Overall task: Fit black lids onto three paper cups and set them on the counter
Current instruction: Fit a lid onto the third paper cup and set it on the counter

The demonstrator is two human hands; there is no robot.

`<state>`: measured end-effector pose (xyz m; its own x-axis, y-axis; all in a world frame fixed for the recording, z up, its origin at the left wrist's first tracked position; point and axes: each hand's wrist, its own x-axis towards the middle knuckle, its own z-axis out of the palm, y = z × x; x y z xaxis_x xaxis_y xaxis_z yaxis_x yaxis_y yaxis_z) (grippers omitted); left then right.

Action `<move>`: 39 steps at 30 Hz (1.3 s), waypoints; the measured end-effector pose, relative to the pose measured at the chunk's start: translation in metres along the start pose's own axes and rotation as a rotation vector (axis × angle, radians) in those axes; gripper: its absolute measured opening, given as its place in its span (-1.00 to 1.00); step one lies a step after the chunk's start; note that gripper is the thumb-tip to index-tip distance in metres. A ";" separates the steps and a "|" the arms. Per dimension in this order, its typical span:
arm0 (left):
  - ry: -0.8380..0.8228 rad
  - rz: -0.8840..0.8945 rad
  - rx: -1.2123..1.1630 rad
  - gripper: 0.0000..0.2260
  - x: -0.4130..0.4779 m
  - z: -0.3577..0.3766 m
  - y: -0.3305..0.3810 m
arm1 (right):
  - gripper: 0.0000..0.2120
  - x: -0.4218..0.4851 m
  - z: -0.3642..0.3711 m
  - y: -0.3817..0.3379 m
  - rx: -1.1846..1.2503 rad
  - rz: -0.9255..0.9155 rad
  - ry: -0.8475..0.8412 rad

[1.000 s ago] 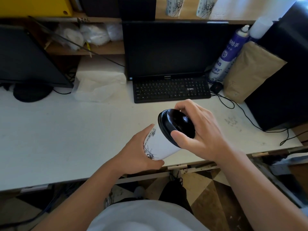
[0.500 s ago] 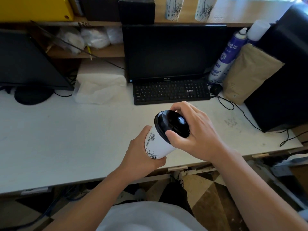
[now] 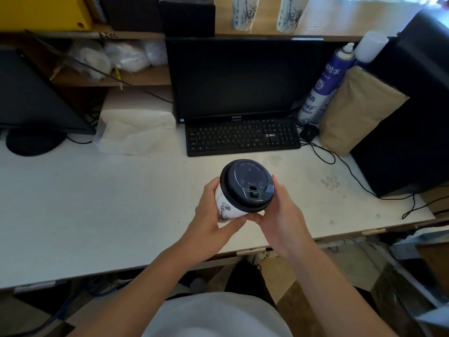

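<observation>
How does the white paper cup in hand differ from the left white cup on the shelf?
The held white paper cup is gripped by the left hand and right hand; the left white shelf cup stands upright, untouched. The held cup wears a black plastic lid; the shelf cup's top is cropped. Both show dark print.

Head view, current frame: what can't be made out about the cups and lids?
- Two shelf cups: tops cut off by the upper frame edge; lidded or not, unknown.
- Held cup: base and far side hidden by the lid, left hand and right hand.
- Lid's embossed text: too small to read.
</observation>
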<state>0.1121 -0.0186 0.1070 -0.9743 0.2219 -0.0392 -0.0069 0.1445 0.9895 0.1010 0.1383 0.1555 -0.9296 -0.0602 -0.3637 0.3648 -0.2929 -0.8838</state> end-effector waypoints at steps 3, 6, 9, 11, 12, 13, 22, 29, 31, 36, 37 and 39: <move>-0.060 -0.026 -0.113 -0.34 0.012 0.011 0.004 | -0.55 0.013 -0.014 -0.006 -0.073 0.023 -0.010; -0.047 -0.100 -0.269 -0.34 0.030 0.025 0.002 | -0.57 0.031 -0.031 -0.006 -0.153 0.034 0.018; 0.024 -0.178 -0.480 -0.23 0.049 0.040 -0.001 | -0.61 0.051 -0.048 -0.001 -0.238 0.058 0.047; 0.092 -0.243 -0.650 -0.29 0.062 0.051 -0.003 | -0.63 0.063 -0.062 0.003 -0.234 0.084 0.065; 0.131 -0.291 -0.710 -0.38 0.070 0.057 -0.005 | -0.64 0.070 -0.070 0.005 -0.234 0.099 0.070; 0.167 -0.331 -0.733 -0.49 0.079 0.064 -0.007 | -0.64 0.078 -0.078 0.007 -0.243 0.116 0.070; 0.374 -0.478 -0.506 -0.54 0.162 0.121 -0.051 | -0.65 0.147 -0.143 0.013 -0.261 0.231 0.023; 0.522 -0.473 -0.308 -0.55 0.193 0.149 -0.071 | -0.70 0.192 -0.172 0.010 -0.371 0.248 -0.029; 0.555 -0.467 -0.289 -0.53 0.192 0.152 -0.076 | -0.71 0.195 -0.175 0.015 -0.389 0.253 -0.038; 0.568 -0.406 -0.220 -0.58 0.190 0.151 -0.084 | -0.71 0.199 -0.181 0.018 -0.449 0.239 -0.082; 0.570 -0.396 -0.193 -0.60 0.189 0.150 -0.086 | -0.72 0.200 -0.182 0.017 -0.465 0.230 -0.093; 0.572 -0.382 -0.127 -0.62 0.187 0.148 -0.089 | -0.73 0.202 -0.183 0.017 -0.498 0.209 -0.112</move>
<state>-0.0365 0.1524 -0.0091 -0.8637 -0.3696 -0.3427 -0.3650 -0.0104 0.9310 -0.0712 0.2961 0.0128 -0.8250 -0.1775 -0.5365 0.4979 0.2210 -0.8386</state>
